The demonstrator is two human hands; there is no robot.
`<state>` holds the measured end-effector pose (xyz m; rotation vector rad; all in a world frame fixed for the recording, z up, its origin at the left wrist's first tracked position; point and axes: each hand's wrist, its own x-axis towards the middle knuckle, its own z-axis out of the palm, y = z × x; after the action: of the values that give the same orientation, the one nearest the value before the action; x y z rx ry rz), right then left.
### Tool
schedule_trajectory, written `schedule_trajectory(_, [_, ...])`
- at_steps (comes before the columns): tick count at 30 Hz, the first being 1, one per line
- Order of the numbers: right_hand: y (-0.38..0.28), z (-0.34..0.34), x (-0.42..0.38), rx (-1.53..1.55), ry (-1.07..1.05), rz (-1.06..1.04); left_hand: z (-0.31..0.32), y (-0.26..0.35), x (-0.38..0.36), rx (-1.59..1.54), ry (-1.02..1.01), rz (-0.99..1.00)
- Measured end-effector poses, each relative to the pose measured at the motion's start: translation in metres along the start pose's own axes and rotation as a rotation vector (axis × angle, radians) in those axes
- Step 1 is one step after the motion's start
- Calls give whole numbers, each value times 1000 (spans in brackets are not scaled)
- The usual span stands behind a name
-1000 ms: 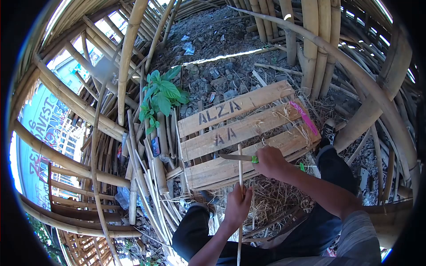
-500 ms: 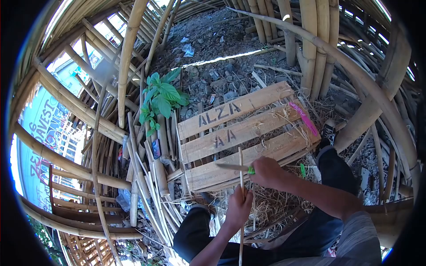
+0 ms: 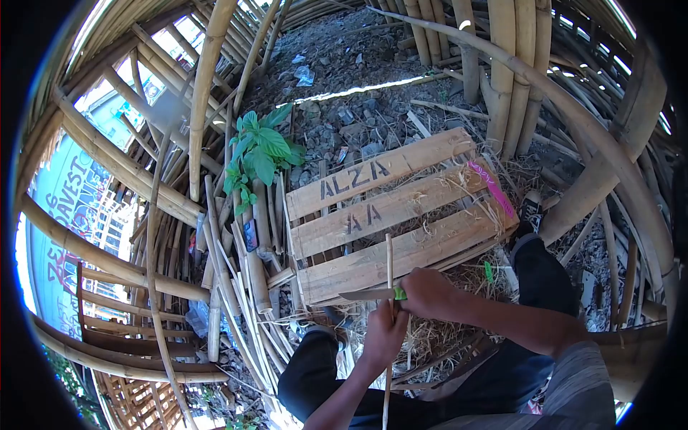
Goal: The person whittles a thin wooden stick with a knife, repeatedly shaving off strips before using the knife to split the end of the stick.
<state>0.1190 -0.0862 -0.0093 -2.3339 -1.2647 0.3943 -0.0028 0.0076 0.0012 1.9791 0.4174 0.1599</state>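
Observation:
My right hand point(image 3: 428, 294) is closed round the green handle of a knife point(image 3: 365, 294), whose blade points left and crosses the stick. My left hand point(image 3: 385, 335) grips a thin bamboo stick point(image 3: 389, 261) that stands nearly upright, its lower end reaching down past my legs. The blade lies just above my left fingers, and the two hands are close together. Beyond them sits a wooden crate point(image 3: 387, 215) with dark stencilled letters on its slats and pale shavings on top.
Straw-like shavings point(image 3: 437, 344) cover the ground between my legs. Long split bamboo strips point(image 3: 240, 308) lean at the left beside a leafy green plant point(image 3: 261, 154). Thick bamboo poles point(image 3: 512, 79) stand at the right, and a bamboo lattice wall point(image 3: 129, 276) rises at the left.
The knife and my right hand have moved down along the stick, closer to my left hand. The stick and my left hand have barely shifted.

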Motion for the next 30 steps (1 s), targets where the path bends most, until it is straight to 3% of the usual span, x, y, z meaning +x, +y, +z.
schedule_trajectory(2, [-1, 1, 1, -25, -23, -18, 1, -5, 0, 61, 10, -8])
schedule_trajectory(7, [23, -13, 19, -84, 155, 201, 0, 4, 3, 83, -6, -15])
schedule_trajectory(11, [15, -7, 12, -23, 155, 176, 1, 7, 0, 38, -13, -14])
schedule_trajectory(13, [4, -11, 2, -37, -13, 29, 1, 7, 1, 11, -17, -14])
schedule_trajectory(18, [16, -15, 13, -96, 48, 62, 2, 4, 2, 51, 0, 7])
schedule_trajectory(21, [29, -12, 22, -77, 209, 205, 1, 6, 3, 22, -16, -55])
schedule_trajectory(30, [4, 3, 3, -23, -12, 6, 0, 0, 1, -16, 10, 10])
